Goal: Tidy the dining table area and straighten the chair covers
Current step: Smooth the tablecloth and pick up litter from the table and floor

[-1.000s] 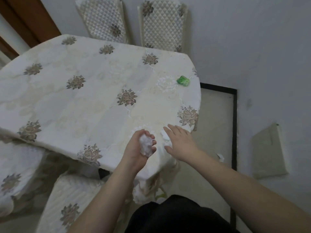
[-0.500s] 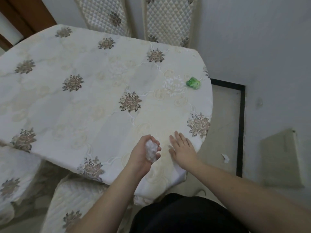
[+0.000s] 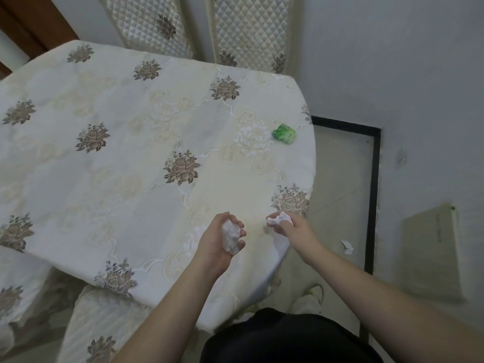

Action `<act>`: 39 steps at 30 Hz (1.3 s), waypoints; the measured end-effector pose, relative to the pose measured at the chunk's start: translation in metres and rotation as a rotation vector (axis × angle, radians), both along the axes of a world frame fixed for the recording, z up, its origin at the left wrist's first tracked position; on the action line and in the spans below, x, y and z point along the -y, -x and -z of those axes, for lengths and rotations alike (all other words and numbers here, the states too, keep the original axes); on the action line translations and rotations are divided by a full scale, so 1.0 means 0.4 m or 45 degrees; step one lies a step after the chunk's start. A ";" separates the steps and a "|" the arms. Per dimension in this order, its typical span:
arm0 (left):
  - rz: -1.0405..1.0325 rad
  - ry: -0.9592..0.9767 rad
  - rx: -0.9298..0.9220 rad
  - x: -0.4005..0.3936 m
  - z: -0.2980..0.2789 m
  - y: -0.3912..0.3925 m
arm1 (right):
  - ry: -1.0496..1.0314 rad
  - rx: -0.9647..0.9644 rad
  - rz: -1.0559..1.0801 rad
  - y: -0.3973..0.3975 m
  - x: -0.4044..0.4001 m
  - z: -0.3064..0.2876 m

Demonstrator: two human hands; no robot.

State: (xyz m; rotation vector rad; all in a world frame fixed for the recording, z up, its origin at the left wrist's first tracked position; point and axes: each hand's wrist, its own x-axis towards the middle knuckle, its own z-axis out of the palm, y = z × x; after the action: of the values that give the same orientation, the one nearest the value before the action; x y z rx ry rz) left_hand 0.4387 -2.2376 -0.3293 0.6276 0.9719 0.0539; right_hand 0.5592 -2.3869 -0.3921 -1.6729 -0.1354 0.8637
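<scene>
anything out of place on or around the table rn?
Yes. A crumpled green wrapper lies loose on the tablecloth near the far right edge, and a white paper scrap sits on the floor right of the table. Left hand and right hand each hold a crumpled white tissue.

wrapper on table far right, chairs behind
</scene>
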 end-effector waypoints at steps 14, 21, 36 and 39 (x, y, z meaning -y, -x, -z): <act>0.077 0.009 0.065 0.255 -0.052 -0.334 | -0.440 -0.736 0.567 -0.305 0.273 -0.137; 0.098 -0.022 0.104 0.295 -0.018 -0.436 | -0.350 -0.603 0.583 -0.416 0.339 -0.133; 0.252 -0.908 -0.189 0.014 0.024 -0.742 | -0.357 -0.532 0.460 -0.612 0.194 -0.224; 0.701 -1.876 -0.354 -0.057 0.076 -0.773 | -0.306 -0.497 0.445 -0.647 0.160 -0.221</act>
State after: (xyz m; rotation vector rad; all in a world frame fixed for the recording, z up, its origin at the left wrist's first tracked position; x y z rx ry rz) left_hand 0.7480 -2.2147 -0.3598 2.2851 0.8723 0.2022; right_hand 0.8180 -2.4509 -0.3038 -1.2309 0.3026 0.8506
